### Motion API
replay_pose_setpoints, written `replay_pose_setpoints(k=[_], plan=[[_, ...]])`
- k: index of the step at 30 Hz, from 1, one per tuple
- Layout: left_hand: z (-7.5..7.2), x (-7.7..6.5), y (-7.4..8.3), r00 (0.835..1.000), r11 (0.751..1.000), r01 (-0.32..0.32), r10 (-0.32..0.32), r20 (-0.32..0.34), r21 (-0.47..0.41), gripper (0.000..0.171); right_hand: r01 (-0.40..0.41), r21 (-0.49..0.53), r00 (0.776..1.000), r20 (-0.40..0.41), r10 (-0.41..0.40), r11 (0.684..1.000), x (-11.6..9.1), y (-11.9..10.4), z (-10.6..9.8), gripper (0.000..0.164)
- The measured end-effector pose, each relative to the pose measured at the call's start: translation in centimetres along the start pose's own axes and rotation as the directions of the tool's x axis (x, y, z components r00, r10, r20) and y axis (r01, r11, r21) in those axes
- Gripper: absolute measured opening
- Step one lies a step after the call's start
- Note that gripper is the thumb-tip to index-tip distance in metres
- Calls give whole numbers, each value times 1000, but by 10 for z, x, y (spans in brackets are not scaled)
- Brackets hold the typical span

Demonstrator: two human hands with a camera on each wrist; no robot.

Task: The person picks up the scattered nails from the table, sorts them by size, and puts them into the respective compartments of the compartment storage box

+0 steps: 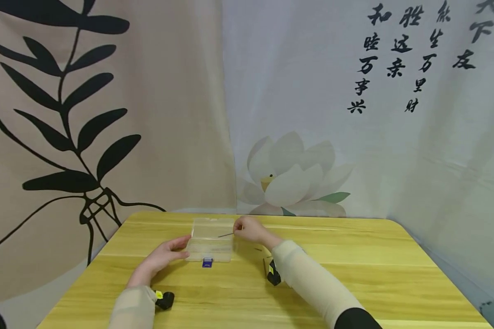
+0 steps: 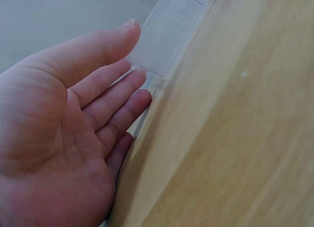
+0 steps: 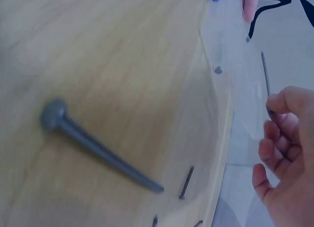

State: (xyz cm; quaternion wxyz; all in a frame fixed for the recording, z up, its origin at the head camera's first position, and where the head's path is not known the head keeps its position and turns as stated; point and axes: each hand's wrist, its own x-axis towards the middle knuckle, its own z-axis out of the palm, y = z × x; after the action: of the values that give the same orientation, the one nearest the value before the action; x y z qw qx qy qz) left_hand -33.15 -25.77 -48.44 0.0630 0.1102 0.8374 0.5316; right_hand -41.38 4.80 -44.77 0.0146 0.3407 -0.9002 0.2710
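The held nail [image 1: 225,235] juts leftward from the right grip [image 1: 252,229], its long axis running roughly along the table's far edge with the free end dipping a little. That free end points across the open clear box [image 1: 220,251], which lies close to the far edge of the table [image 1: 214,292] with its lid [image 1: 210,226] folded back towards that edge and its blue latch [image 1: 207,262] facing the near edge. In the head view the nail overlaps the lid just beyond the hinge line, so a shift towards the near edge, as I judge it, would bring it over the tray (its height above the plastic I cannot tell).

The right grip is narrow, thumb and finger pinching the nail at one end. The left grip [image 1: 162,256] is wide and holds nothing, its fingers and thumb at the box's left end, seemingly touching it; it is the nearer one to that end, the right being by the opposite end.

The left wrist view shows the loose, nearly straight fingers and open palm that the head view hides. The right wrist view gives the held nail's pointed tip, plus a large-looking loose nail [image 3: 108,153] and a smaller-looking nail [image 3: 186,183] on the table, which the head view reduces to specks or hides by the forearm.
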Motion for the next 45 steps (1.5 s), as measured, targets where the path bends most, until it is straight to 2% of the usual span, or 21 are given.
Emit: replay_pose_setpoints(k=[17,24,30,33,38,45], plan=[[3,4,-1,1000,1000,-6,6,5,-17,64,-49,-9,996,73,49,999,-2,-18,8,10],[5,6,-2,1000,1000,-14,15,7,-11,64,-66,-36,995,71,68,997,-4,-18,9,10],[8,6,0,1000,1000,-16,16,11,-20,63,-67,-4,997,50,67,998,-5,-14,7,7],[8,6,1,1000,1000,-17,18,21,-22,63,-58,26,998,30,57,998,-6,-10,1,8],[6,6,1,999,1000,-23,24,24,-16,64,-43,113,999,-3,43,993,-15,1,-20,12],[0,1,0,1000,1000,-19,19,2,-1,65,-69,226,997,-27,77,972,-43,20,-46,13]])
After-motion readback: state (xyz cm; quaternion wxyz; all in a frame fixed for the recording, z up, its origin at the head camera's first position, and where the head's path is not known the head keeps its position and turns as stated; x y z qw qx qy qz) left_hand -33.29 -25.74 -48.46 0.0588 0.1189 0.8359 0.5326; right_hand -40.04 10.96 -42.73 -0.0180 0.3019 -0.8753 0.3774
